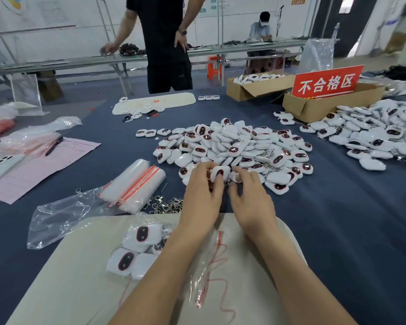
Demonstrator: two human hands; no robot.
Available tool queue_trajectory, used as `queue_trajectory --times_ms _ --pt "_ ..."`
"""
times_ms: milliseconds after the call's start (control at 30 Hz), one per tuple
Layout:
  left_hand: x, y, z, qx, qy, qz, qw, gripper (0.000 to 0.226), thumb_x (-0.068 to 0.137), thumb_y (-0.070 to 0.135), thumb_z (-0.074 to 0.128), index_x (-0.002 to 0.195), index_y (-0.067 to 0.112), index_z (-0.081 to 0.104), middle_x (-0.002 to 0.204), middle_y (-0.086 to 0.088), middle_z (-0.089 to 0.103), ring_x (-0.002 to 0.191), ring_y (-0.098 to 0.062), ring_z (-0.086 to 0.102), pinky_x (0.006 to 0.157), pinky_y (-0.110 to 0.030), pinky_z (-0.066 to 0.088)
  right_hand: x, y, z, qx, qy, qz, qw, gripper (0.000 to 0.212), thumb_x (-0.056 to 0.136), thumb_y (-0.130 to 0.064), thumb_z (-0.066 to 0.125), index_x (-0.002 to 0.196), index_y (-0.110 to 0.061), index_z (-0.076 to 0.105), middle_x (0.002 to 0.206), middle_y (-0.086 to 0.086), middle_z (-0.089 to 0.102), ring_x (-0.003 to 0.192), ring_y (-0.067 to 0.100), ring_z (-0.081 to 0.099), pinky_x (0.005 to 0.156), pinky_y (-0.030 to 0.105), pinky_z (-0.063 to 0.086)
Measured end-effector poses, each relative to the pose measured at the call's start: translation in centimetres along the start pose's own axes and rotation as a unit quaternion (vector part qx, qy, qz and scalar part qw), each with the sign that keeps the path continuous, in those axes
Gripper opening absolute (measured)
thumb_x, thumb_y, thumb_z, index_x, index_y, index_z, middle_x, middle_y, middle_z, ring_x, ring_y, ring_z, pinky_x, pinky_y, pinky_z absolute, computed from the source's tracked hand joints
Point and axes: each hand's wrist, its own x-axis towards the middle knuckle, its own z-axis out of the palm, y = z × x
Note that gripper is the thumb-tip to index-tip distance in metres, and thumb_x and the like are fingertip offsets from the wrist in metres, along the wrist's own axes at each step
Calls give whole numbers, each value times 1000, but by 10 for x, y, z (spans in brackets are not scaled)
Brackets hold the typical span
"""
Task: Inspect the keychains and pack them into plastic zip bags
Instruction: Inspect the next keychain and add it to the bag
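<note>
At the far left a phone (pixel 0 165) lies on a pink sheet (pixel 33 170) with a pen (pixel 54 146) across its top. Right of these, two stacks of zip bags (pixel 134 184) with red seals rest on a loose clear bag (pixel 56 219), and metal clasps (pixel 167 205) lie just beside them. A beige mat (pixel 80 289) covers the near edge of the blue worktop (pixel 338 231). On its left part lie bagged keychains (pixel 136 249). An empty zip bag (pixel 206 266) lies on it between the forearms.

The left hand (pixel 202 198) pinches one keychain (pixel 220 173) between thumb and fingers, at the near rim of the middle pile (pixel 234 144). The right hand (pixel 251 195) is just beside it, fingers curled at the keychain's right edge; I cannot tell whether they hold anything.

Right of the hands the worktop is bare as far as a second pile (pixel 373 132). Behind, an open carton (pixel 251 90) holds more keychains, and another carton (pixel 314 106) carries a red sign (pixel 326 82); its contents are hidden.
</note>
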Motion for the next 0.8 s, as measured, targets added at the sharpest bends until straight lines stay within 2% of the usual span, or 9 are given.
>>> queue_trajectory --times_ms 33,100,167,233,300,367,500,633,800 --pt "-7 0 -3 -51 5 -9 999 18 102 32 53 120 30 56 117 8 63 101 1 59 85 -12 43 -2 -1 -1 41 11 -10 999 38 103 -29 46 140 -34 49 132 -10 51 93 14 60 82 36 45" --pt "-19 -2 -6 -149 1 -45 988 23 103 33 54 126 32 59 119 8 67 106 -5 63 91 -21 48 -7 -2 -2 133 22 -21 991 32 102 -28 49 132 -34 59 119 -16 59 80 2 58 80 29 46" --pt "-26 -6 -8 -227 4 -97 969 24 102 31 58 125 32 62 101 11 72 90 -7 67 84 -24 54 -11 1 -2 207 -3 -15 978 24 101 -25 53 119 -32 67 93 -17 69 69 2 59 71 21 47" --pt "-26 -9 -8 -288 14 -154 945 24 101 25 60 125 27 64 80 11 70 72 -5 64 75 -21 54 -14 2 -2 251 -41 7 967 19 100 -24 56 112 -32 70 74 -17 68 58 3 57 61 16 46" --pt "-24 -11 -8 -333 17 -189 924 26 100 22 63 126 21 66 76 8 68 70 -6 61 74 -23 53 -13 1 -2 280 -55 25 958 18 99 -25 59 104 -37 71 74 -12 68 53 5 57 57 17 45" --pt "-23 -11 -8 -353 9 -197 915 27 99 20 64 125 20 67 80 6 70 72 -7 61 76 -26 52 -12 -2 -3 300 -59 30 952 30 99 -21 58 93 -47 72 75 -3 69 51 7 56 56 19 45" --pt "-24 -12 -8 -386 0 -204 900 22 98 21 65 118 25 73 100 -4 75 78 -15 60 83 -40 55 -13 -5 -7 332 -81 25 940 48 98 -12 57 91 -58 71 71 -4 67 50 10 54 54 17 45" --pt "-24 -13 -6 -394 1 -197 898 21 99 22 63 109 35 76 77 6 64 66 -7 55 69 -23 51 -12 -6 -8 344 -95 27 934 46 98 -11 57 92 -54 73 76 -3 71 52 11 58 53 14 44" --pt "-24 -15 -6 -371 6 -206 905 18 100 23 61 111 16 75 76 8 66 67 -7 56 66 -18 51 -14 -7 -9 345 -107 35 932 45 98 -14 59 91 -58 71 78 -5 74 58 10 64 53 14 45"
